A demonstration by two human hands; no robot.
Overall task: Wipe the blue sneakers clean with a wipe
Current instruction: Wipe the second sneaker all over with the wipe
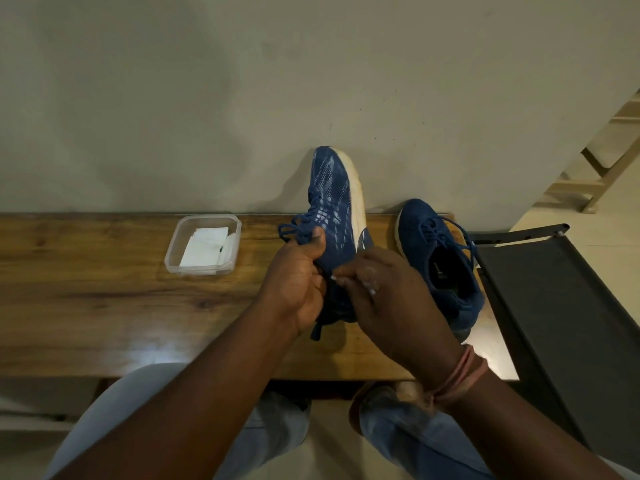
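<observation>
Item: blue knit sneaker with white sole (334, 199), raised, gripped at the collar by my left hand (298, 282). Right hand (388, 292) presses a crumpled white wipe (370, 271) to its side. Second blue sneaker (440, 258) on wooden bench (104, 306), apparently pending. Spare wipes in clear tub (204, 245).

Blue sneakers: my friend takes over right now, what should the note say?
Left hand grips the raised blue mesh sneaker with white sole near its collar. Right hand presses a small white wipe, mostly hidden, against that sneaker's side. Second blue sneaker sits on the wooden bench, untouched. Clear plastic box of white wipes lies to the left. How much is wiped, I cannot tell. Left: finish this one, then the other.
</observation>
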